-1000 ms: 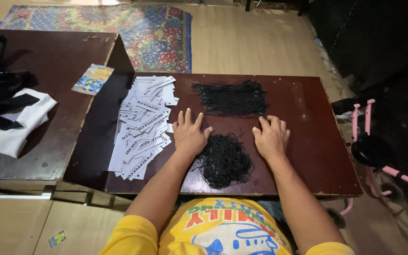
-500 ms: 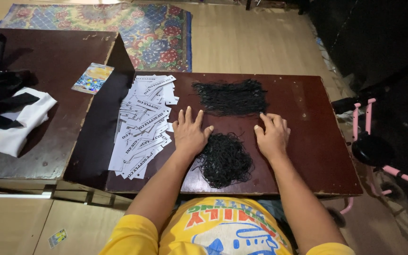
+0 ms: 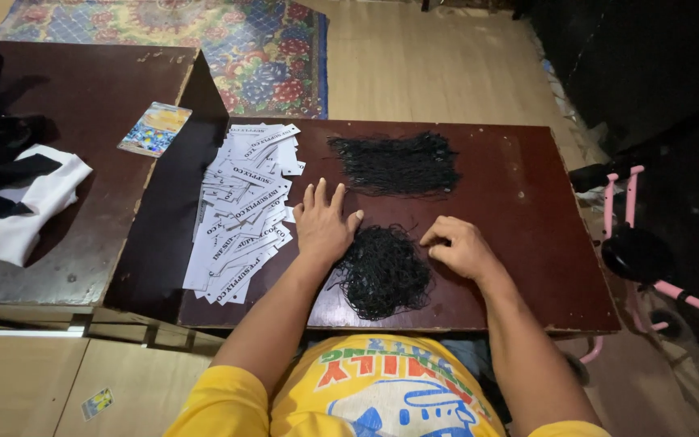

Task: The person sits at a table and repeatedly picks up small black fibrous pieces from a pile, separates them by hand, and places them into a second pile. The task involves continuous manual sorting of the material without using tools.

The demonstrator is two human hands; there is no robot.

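Two hands on my dark wooden desk [image 3: 527, 243]: left hand [image 3: 324, 226] flat, fingers spread, beside the near tangled heap of black strings [image 3: 383, 271]; right hand [image 3: 459, 247] curled at its edge, fingertips tucked under, so I cannot tell whether they pinch anything.

You have two heaps of black string, one at the dark wooden table's [image 3: 527, 243] far edge [image 3: 398, 164], one at its near edge [image 3: 383, 271], plus one spread of white paper tags [image 3: 240, 210] along its left edge
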